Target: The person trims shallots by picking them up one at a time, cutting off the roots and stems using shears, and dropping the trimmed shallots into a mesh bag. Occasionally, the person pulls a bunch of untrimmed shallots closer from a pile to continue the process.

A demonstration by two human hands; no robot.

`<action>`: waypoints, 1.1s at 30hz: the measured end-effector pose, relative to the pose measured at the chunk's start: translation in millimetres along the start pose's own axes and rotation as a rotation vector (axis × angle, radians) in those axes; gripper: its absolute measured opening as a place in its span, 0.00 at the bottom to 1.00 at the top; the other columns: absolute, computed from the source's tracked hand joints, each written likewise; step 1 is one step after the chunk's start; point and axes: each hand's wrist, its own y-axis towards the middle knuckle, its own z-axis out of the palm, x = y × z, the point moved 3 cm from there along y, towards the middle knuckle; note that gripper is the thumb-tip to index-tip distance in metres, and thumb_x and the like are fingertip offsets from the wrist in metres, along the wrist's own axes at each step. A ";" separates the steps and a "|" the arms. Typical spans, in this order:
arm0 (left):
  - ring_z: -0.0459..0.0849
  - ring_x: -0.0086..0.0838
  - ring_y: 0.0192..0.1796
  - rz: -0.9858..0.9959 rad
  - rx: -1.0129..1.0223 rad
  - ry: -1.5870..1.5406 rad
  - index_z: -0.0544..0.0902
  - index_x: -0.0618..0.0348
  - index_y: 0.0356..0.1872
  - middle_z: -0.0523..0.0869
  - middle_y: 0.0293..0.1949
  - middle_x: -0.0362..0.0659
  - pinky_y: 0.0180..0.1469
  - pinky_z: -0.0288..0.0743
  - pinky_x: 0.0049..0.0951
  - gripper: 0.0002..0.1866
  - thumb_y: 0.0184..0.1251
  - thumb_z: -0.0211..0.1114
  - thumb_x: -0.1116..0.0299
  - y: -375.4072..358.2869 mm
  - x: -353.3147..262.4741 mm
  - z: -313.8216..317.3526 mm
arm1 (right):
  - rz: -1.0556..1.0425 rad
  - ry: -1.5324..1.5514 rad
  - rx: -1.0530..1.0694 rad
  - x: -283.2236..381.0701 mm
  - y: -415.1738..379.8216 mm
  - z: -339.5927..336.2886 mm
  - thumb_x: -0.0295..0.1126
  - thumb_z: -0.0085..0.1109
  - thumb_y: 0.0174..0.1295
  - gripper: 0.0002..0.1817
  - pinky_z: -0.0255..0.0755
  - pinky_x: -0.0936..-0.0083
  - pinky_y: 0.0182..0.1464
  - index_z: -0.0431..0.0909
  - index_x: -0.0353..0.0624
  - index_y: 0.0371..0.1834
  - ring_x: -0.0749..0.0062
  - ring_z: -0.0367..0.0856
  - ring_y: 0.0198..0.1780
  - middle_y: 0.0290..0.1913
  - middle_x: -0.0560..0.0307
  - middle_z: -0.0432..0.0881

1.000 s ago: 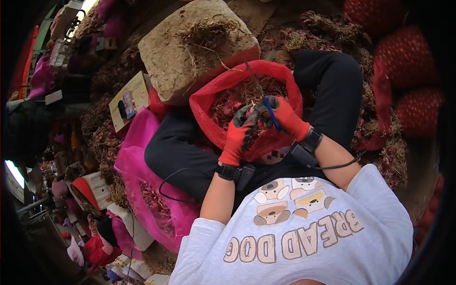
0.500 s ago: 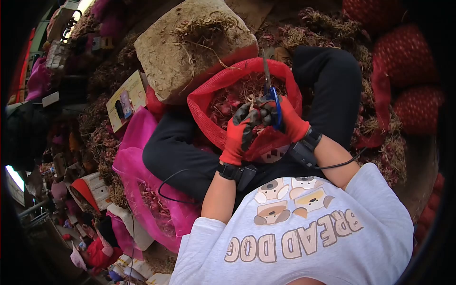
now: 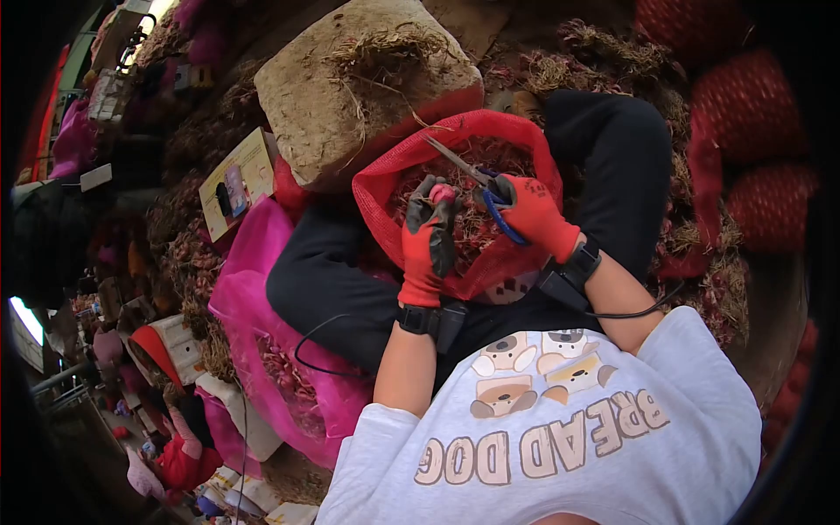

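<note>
My left hand (image 3: pixel 429 241), in a red glove with a dark palm, is closed on a small pinkish-red shallot (image 3: pixel 444 192) that shows at the fingertips. My right hand (image 3: pixel 532 212), gloved alike, grips blue-handled scissors (image 3: pixel 505 220). Their blades point up and left, apart from the shallot. Both hands are over an open red mesh bag (image 3: pixel 372 206) between my legs. Inside it lie reddish shallots and dry stalks, partly hidden by my hands.
A pale, worn block (image 3: pixel 306 96) with dry trimmings on top stands beyond the bag. Pink netting (image 3: pixel 241 315) with shallots lies at left, near a yellow box (image 3: pixel 254 166). Full red mesh sacks (image 3: pixel 748 105) stand at right. A person in red (image 3: pixel 185 459) sits at lower left.
My hands have moved apart. The scissors have swung from pointing upward to pointing up-left, and the shallot in my left hand now shows clearly.
</note>
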 end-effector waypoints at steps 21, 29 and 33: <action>0.77 0.22 0.52 0.241 -0.105 0.251 0.69 0.64 0.62 0.76 0.54 0.42 0.57 0.73 0.23 0.22 0.66 0.57 0.83 -1.5 -31.4 6.8 | 0.201 -0.414 0.228 -15.5 -15.8 -3.0 0.48 0.59 0.57 0.17 0.74 0.61 0.41 0.83 0.46 0.37 0.53 0.82 0.38 0.34 0.47 0.84; 0.78 0.25 0.53 0.119 0.008 0.133 0.67 0.63 0.63 0.75 0.56 0.43 0.59 0.73 0.27 0.23 0.68 0.57 0.79 1.3 -21.7 -10.4 | 0.058 0.090 0.103 8.7 -17.9 -10.7 0.42 0.64 0.56 0.15 0.73 0.66 0.39 0.80 0.42 0.39 0.53 0.82 0.36 0.33 0.47 0.83; 0.77 0.25 0.56 0.038 0.145 0.381 0.67 0.63 0.64 0.76 0.56 0.43 0.60 0.71 0.27 0.24 0.67 0.59 0.76 -0.4 -9.7 7.8 | -0.043 0.433 0.050 22.0 -2.0 -2.3 0.37 0.64 0.57 0.15 0.72 0.68 0.37 0.78 0.39 0.41 0.57 0.81 0.35 0.32 0.49 0.82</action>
